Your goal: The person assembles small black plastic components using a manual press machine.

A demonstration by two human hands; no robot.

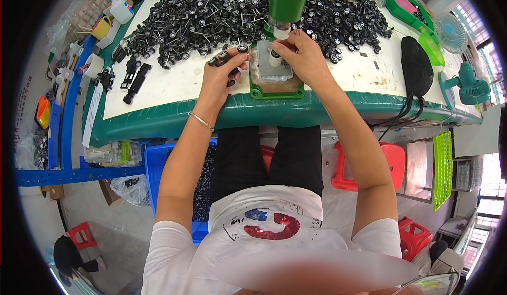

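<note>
My left hand [217, 79] is closed around several small black toy wheels [223, 56]. One wheel with a pale hub [242, 48] shows at its fingertips, left of the green hand press [289, 2]. My right hand [309, 60] is at the press, with thumb and forefinger curled just over the white post [274, 61]. A dark piece shows at the top of this post; whatever lies between the right fingertips is hidden. The post stands on a grey block [266, 73] on the press's green base [256, 92]. Right above the fingers is the press's white tip [281, 32].
Heaped wheels and axles [200, 17] cover the far side of the table [185, 83]. Black chassis-like parts [137, 82] lie at left, a black bag [416, 67] and small fan [471, 83] at right. A blue bin [158, 173] of dark parts and a red stool [393, 163] stand below.
</note>
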